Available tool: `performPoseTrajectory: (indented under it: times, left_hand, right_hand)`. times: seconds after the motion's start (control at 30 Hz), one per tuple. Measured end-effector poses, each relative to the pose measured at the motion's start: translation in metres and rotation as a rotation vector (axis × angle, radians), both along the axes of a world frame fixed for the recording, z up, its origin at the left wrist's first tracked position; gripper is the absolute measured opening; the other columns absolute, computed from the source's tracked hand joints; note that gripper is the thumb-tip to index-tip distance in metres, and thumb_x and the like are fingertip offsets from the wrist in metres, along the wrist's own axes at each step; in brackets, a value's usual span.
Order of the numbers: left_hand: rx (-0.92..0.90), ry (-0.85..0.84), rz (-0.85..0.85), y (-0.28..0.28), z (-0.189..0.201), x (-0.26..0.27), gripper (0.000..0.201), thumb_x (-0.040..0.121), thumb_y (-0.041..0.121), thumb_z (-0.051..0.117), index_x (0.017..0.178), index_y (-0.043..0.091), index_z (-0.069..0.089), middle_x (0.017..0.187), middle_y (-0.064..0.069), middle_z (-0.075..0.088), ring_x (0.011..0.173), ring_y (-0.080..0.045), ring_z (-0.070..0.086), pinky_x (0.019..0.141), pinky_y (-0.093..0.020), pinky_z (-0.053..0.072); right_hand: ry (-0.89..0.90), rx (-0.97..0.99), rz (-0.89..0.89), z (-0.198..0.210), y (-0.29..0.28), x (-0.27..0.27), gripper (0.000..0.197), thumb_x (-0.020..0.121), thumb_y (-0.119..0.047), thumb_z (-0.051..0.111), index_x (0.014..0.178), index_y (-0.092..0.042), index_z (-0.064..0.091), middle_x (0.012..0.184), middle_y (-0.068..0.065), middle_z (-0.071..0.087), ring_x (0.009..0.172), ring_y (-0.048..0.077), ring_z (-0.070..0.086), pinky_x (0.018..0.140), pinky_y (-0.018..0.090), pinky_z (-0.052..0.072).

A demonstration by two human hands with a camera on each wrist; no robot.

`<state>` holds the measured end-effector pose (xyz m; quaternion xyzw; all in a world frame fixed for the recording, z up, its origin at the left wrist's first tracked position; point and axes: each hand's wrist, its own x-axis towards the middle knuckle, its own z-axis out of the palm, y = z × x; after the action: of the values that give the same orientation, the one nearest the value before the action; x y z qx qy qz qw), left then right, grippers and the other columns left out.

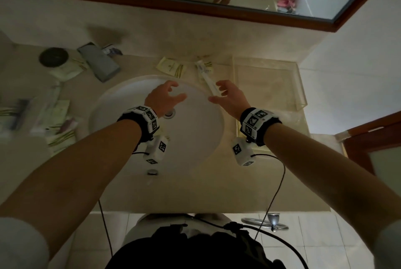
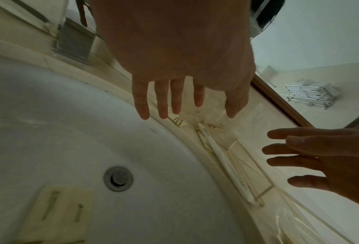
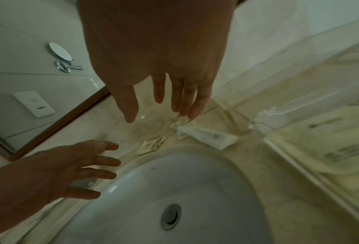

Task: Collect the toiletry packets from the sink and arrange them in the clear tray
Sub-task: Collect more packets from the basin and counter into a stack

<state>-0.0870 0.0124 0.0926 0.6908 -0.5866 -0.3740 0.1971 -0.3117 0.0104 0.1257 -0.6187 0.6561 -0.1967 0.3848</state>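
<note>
Long white packet [image 1: 208, 81] lies (diagonally) between sink and clear tray [image 1: 301, 86].

White sink [image 1: 195, 129] with grey metal drain [image 3: 171, 216]; beige marbled counter [image 1: 134, 192]. Pale cream packet [image 1: 171, 66] with olive-green curved stripes; white tube-shaped packet [image 1: 209, 82] with small dark print. Cream packet in basin [image 2: 55, 214], faint darker lettering. Tray [image 1: 300, 86] clear, colourless. Grey box [image 1: 98, 62] and dark round lid [image 1: 53, 57] at left. Mirror frame [image 1: 195, 11] reddish-brown wood. Wristbands [image 1: 144, 120] black with white blocks carrying black-and-white square markers.
</note>
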Motion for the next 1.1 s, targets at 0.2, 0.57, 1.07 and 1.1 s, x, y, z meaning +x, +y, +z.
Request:
performPoseTrajectory:
  times: [0.2,0.57,1.07,1.1]
  left_hand:
    - [0.038,0.024,0.045,0.009,-0.016,0.047,0.055,0.082,0.053,0.065,0.129,0.028,0.050,0.133,-0.008,0.053,0.118,-0.026,0.054,0.101,-0.042,0.043]
    - [0.144,0.012,0.080,0.005,-0.051,0.104,0.052,0.086,0.041,0.065,0.132,0.026,0.048,0.134,-0.011,0.051,0.121,-0.027,0.050,0.100,-0.035,0.040]
    - [0.242,0.031,0.062,-0.013,-0.083,0.127,0.052,0.086,0.042,0.065,0.132,0.025,0.049,0.137,-0.010,0.050,0.123,-0.025,0.050,0.100,-0.035,0.041]
    - [0.245,0.037,0.068,-0.013,-0.084,0.127,0.052,0.086,0.042,0.065,0.132,0.025,0.049,0.136,-0.010,0.050,0.123,-0.025,0.050,0.100,-0.035,0.041]
  right_hand:
    - [-0.005,0.090,0.056,-0.018,-0.009,0.054,0.062,0.079,-0.034,0.075,0.133,-0.021,0.047,0.130,0.003,0.051,0.115,0.018,0.051,0.088,0.028,0.041]
    - [0.009,0.271,0.024,-0.064,-0.011,0.127,0.054,0.086,-0.035,0.068,0.132,-0.016,0.047,0.132,0.008,0.053,0.117,0.025,0.052,0.094,0.033,0.042]
    - [0.105,0.505,-0.069,-0.143,-0.005,0.171,0.062,0.083,-0.043,0.068,0.133,-0.011,0.049,0.135,0.008,0.053,0.122,0.028,0.052,0.098,0.036,0.043]
    - [0.136,0.537,-0.050,-0.150,-0.006,0.172,0.063,0.084,-0.045,0.068,0.132,-0.010,0.049,0.134,0.009,0.054,0.121,0.028,0.052,0.095,0.035,0.043]
